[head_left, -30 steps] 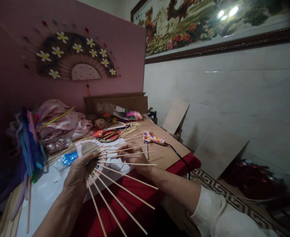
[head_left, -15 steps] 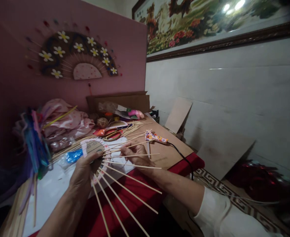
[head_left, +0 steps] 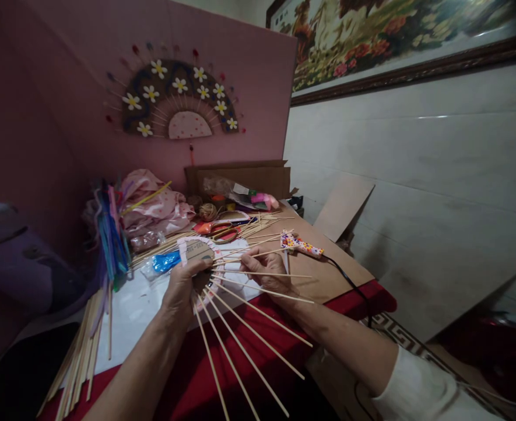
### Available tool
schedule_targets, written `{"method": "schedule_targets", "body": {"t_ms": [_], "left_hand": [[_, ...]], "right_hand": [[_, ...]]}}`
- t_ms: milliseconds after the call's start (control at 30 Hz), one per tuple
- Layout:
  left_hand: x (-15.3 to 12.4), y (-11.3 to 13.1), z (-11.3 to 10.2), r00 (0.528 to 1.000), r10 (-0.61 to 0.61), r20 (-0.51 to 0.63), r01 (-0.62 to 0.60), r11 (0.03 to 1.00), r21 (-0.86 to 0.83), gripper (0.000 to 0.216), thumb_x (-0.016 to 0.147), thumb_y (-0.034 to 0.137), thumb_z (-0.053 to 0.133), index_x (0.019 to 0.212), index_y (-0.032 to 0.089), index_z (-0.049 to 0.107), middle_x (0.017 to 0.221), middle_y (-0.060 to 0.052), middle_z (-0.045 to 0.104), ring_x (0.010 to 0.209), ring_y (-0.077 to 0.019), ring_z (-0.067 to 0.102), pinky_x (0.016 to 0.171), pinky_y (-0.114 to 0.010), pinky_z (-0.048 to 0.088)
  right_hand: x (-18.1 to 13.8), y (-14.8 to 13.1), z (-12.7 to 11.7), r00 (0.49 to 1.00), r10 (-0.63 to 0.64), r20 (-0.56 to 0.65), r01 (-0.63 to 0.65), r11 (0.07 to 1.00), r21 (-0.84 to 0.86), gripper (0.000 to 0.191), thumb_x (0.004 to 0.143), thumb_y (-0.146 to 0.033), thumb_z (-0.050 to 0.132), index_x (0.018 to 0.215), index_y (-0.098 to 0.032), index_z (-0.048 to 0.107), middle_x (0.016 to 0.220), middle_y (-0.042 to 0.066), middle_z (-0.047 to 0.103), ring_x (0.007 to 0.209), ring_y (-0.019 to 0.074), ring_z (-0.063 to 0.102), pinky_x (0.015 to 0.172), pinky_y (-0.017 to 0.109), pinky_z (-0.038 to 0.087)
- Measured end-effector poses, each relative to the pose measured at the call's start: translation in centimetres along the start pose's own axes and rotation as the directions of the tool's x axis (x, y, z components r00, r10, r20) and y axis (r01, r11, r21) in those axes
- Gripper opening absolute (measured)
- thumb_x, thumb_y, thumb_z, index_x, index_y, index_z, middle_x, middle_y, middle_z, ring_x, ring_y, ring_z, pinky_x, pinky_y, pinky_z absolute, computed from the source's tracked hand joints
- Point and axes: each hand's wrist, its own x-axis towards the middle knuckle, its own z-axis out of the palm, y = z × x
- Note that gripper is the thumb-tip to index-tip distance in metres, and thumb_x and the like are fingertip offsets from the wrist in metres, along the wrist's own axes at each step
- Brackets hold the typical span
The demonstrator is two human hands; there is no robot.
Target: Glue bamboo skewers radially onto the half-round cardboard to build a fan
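My left hand [head_left: 183, 285] grips a half-round cardboard piece [head_left: 199, 252] edged with pale pink fabric, its thumb lying on the cardboard face. Several thin wooden sticks [head_left: 258, 318] fan out from the curved edge toward the right and toward me. My right hand [head_left: 267, 272] is closed, thumb and forefinger pinching one of the upper sticks a short way from the edge. Beyond it a hot glue gun [head_left: 302, 243] with a colourful pattern lies on the table, its black cord running off to the right.
Scissors [head_left: 225, 234], loose sticks [head_left: 262, 222], a twine ball [head_left: 207, 211] and pink fabric [head_left: 157, 202] lie at the back. A blue plastic packet [head_left: 165, 262] is left of the cardboard. More sticks [head_left: 80, 356] jut over the table's near left edge. A finished flowered fan [head_left: 179, 96] hangs behind.
The whole view has swung left, so everything appears further right. Both hands keep their holds on the cardboard piece and the stick, with little other visible change.
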Motion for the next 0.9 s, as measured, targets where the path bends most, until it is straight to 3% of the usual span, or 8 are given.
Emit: {"method": "schedule_targets", "body": {"t_ms": [133, 433, 900], "left_hand": [[0.0, 0.1, 0.1, 1.000, -0.020, 0.016, 0.020, 1.000, -0.019, 0.024, 0.053, 0.003, 0.064, 0.076, 0.011, 0.062, 0.063, -0.002, 0.065, 0.051, -0.0132, 0.060, 0.050, -0.023, 0.051], [0.1, 0.3, 0.4, 0.997, -0.012, -0.076, 0.017, 0.997, 0.069, 0.021, 0.058, 0.002, 0.059, 0.076, 0.012, 0.064, 0.061, -0.003, 0.066, 0.048, -0.0143, 0.061, 0.045, -0.022, 0.052], [-0.4, 0.7, 0.6, 0.999, -0.014, -0.045, 0.017, 0.997, 0.070, 0.020, 0.066, -0.002, 0.052, 0.078, 0.011, 0.062, 0.059, -0.003, 0.067, 0.049, -0.0154, 0.062, 0.046, -0.023, 0.054]], "right_hand": [[0.1, 0.1, -0.1, 1.000, -0.016, 0.006, 0.015, 1.000, 0.012, 0.023, 0.070, -0.037, 0.067, 0.069, -0.016, 0.059, 0.057, -0.001, 0.059, 0.044, 0.0055, 0.044, 0.042, 0.019, 0.031], [0.2, -1.0, 0.2, 0.999, -0.030, 0.014, 0.030, 1.000, 0.003, 0.030, 0.065, -0.044, 0.069, 0.067, -0.016, 0.058, 0.054, -0.002, 0.059, 0.040, 0.0051, 0.042, 0.039, 0.019, 0.030], [0.1, -1.3, 0.0, 0.985, -0.148, 0.082, 0.146, 0.989, 0.031, 0.024, 0.069, -0.039, 0.068, 0.066, -0.016, 0.061, 0.057, -0.003, 0.058, 0.044, 0.0049, 0.042, 0.042, 0.019, 0.030]]}}
